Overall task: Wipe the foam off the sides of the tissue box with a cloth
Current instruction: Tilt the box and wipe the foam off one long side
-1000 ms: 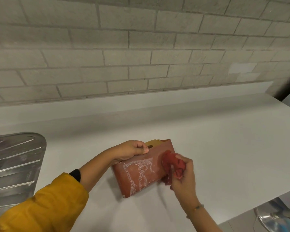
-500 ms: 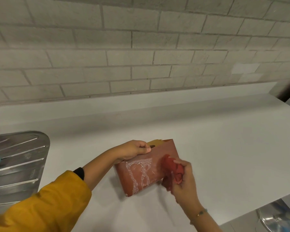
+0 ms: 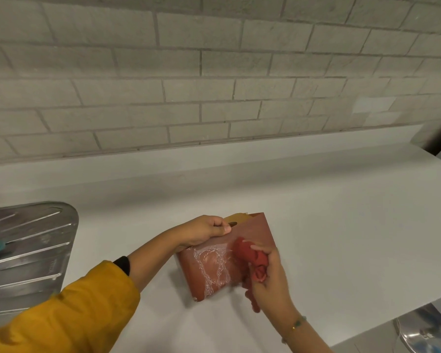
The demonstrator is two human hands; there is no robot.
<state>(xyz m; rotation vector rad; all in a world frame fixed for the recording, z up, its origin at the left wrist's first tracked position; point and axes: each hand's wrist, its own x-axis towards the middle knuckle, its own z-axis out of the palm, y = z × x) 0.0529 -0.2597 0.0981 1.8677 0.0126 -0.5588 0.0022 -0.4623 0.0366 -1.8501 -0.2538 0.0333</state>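
Tissue box, reddish brown, stands on the white counter toward its near edge, tilted so that its broad near side faces the camera and its left lower corner sits closest. White foam streaks the left half of that side in thin looping lines, with a smeared, wet-looking patch between them; the right half looks bare of foam. The right hand comes in from the lower right, a beaded bracelet on its wrist, and is closed around a bunched red cloth, which it presses against the near side of the box just right of the foam; a loose end of the cloth hangs below the hand beside the box's lower right corner. The left hand reaches in from the lower left, out of a mustard yellow sleeve with a dark cuff, and grips the box's upper left edge, fingers curled over the top and the thumb on the near side. Behind those fingers a tan top face with a dark slot shows. Off to the left, well apart from the box, lies a ribbed metal drainboard, with something teal at its left edge, too cut off to tell. At the lower right, below the counter's edge, part of a shiny metal object shows, blurred. Farthest back, a low white upstand meets a wall of pale grey brick
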